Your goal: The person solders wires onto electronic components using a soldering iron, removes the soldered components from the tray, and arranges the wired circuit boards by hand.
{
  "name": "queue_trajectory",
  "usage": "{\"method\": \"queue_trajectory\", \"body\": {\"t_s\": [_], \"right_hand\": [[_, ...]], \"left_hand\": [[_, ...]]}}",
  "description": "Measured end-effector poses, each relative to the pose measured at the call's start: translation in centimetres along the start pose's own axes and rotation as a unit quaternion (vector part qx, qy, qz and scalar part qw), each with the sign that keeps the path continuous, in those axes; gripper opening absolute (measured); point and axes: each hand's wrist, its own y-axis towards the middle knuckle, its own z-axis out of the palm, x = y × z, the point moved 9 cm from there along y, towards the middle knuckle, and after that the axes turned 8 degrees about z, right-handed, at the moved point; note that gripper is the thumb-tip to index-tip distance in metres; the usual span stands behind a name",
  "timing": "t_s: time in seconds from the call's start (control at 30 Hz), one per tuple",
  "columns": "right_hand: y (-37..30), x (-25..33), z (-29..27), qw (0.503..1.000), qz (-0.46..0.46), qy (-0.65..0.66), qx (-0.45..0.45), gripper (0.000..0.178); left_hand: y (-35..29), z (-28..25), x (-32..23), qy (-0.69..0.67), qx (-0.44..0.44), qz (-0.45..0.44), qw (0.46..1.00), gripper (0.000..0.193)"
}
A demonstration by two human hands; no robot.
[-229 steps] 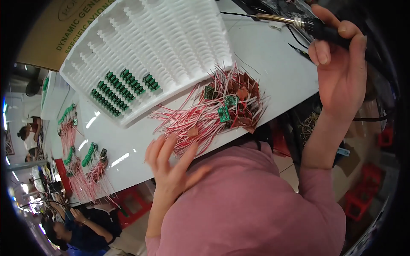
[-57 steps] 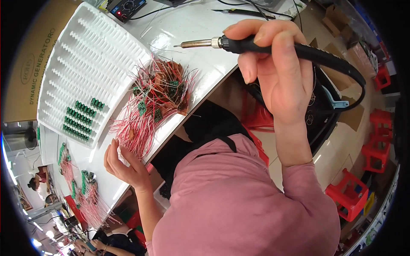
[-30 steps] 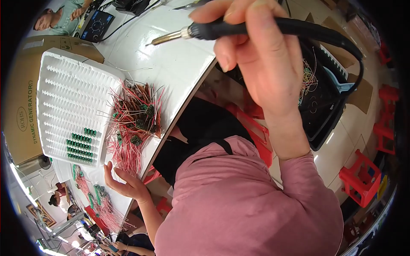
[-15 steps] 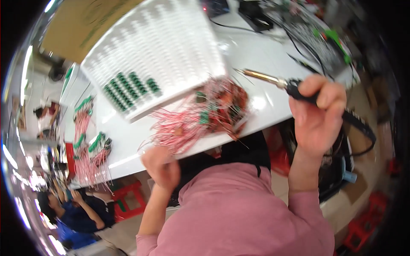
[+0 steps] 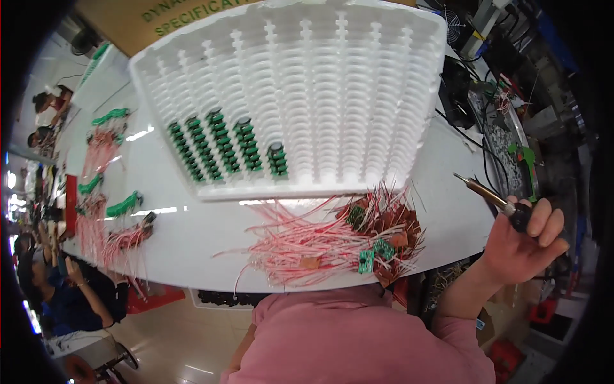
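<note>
A soldering iron (image 5: 487, 193) with a black handle and metal barrel is gripped in my right hand (image 5: 521, 246), its tip pointing up and left above the right end of the table. My left hand is out of sight, and only a bit of that arm shows beside my pink shirt. In front of me lies a bundle of red and white wires (image 5: 294, 246), their bare ends spread at the right. Small green circuit boards (image 5: 366, 261) rest among these wires. Beyond stands a white foam tray (image 5: 358, 187) with rows of green parts (image 5: 220, 137) in its left slots.
More wires with green boards (image 5: 125, 203) lie along the table's left side. A cardboard box (image 5: 185, 25) stands behind the tray. Black cables (image 5: 489, 150) and a green tool (image 5: 526, 163) are at the right. A co-worker (image 5: 61, 291) sits at far left.
My right hand has moved right and lower with the soldering iron. My left hand has left the view from beside the wires. The view has turned, bringing the whole tray nearer the middle.
</note>
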Motion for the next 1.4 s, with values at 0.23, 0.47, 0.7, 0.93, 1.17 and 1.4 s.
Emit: {"method": "queue_trajectory", "body": {"t_s": [0.23,0.47,0.7,0.93,1.17,1.4], "right_hand": [[8.5,-2.5,0.2,0.996,0.052,-0.062,0.036,0.034],[5.2,-0.1,1.1,0.987,0.024,-0.160,-0.014,0.038],[-5.5,2.6,1.4,0.992,-0.014,-0.088,-0.088,0.038],[-8.6,4.6,-0.3,0.974,-0.036,-0.174,-0.138,0.039],[-8.7,0.9,0.9,0.966,-0.006,-0.238,-0.102,0.041],[-9.5,2.6,2.4,0.957,-0.004,-0.264,-0.122,0.044]], "left_hand": [[10.6,7.5,3.0,-0.148,0.151,-0.071,0.975,0.021],[12.9,10.4,3.0,-0.248,0.240,-0.102,0.933,0.022],[0.9,1.7,6.2,-0.294,0.245,-0.150,0.912,0.023],[-0.9,-0.7,-5.7,0.204,0.277,-0.088,0.935,0.030],[-3.0,0.6,-37.8,-0.041,0.458,-0.058,0.886,0.015],[2.1,6.4,-49.9,0.008,0.293,0.312,0.904,0.012]]}}
